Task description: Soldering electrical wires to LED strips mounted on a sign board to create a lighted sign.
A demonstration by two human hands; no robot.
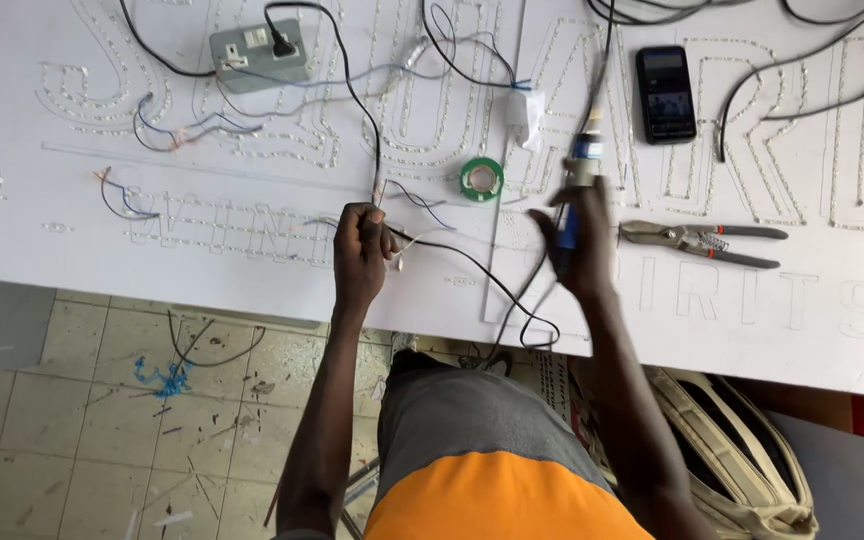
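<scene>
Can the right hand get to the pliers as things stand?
Probably not straight away. The pliers lie just beside the right hand on the white board with nothing between them, but that hand is already gripping a blue tool.
</scene>
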